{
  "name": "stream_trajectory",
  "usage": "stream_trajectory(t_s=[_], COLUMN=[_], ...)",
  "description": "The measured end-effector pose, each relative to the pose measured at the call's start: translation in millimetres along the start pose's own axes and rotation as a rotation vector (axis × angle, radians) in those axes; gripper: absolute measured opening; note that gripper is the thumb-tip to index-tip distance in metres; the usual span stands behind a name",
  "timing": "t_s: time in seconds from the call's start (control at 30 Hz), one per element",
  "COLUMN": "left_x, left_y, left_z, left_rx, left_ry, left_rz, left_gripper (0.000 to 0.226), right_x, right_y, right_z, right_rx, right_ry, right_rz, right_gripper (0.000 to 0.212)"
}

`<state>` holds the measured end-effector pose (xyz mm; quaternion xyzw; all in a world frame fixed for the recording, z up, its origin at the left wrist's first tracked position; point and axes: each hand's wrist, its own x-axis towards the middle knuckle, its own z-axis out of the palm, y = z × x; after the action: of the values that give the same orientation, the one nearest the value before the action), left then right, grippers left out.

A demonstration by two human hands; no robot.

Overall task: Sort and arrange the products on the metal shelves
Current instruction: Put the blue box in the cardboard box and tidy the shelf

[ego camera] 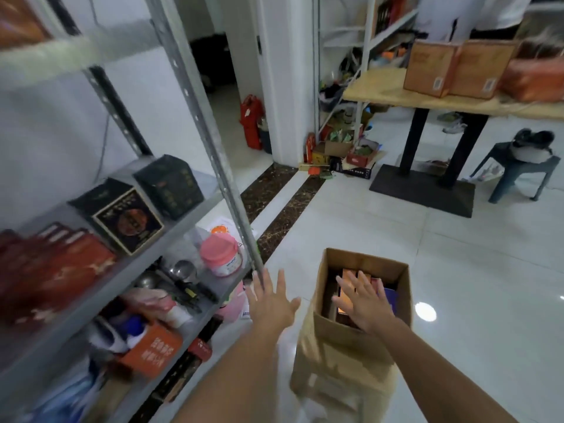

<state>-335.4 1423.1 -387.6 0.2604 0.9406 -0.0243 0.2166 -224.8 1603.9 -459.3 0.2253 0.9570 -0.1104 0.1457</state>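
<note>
Both hands empty, fingers spread: right hand (364,303) over open cardboard box (341,355), left hand (271,303) by shelf post (213,154). Reach in, grip one product (348,288), probably a carton, squarely.

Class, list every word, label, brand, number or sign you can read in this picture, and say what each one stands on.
No text here reads clearly enough to quote.
On the orange box: white characters, too blurred to read.
On the black box: a gold-framed label with a red emblem, unreadable.
On the pink-lidded jar: blue print, too small.
On the brown boxes on the table: white stickers, too small.
</note>
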Motion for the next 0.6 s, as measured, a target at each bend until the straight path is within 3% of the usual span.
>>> stream_trajectory(t_s=[0.13, 0.4, 0.6], left_x=[-71.3, -160.5, -185.4], left_y=[-53.2, -167.0, -214.1], left_z=[-92.1, -248.2, -307.6], left_rx=[0.007, 0.013, 0.058], left_ry=[0.145, 0.604, 0.745], left_rz=[-0.094, -0.424, -0.614], left_gripper=[0.084, 0.087, 0.091], right_x=[-17.8, -8.0, 1.7], right_y=[-68.8, -222.0, -297.1], right_z=[-86.7, -280.3, -370.7], right_rx=[0.037, -0.001, 0.015], right_ry=[0.079, 0.397, 0.521], right_rz=[-0.153, -0.524, -0.730], right_gripper=[0.060, 0.063, 0.063])
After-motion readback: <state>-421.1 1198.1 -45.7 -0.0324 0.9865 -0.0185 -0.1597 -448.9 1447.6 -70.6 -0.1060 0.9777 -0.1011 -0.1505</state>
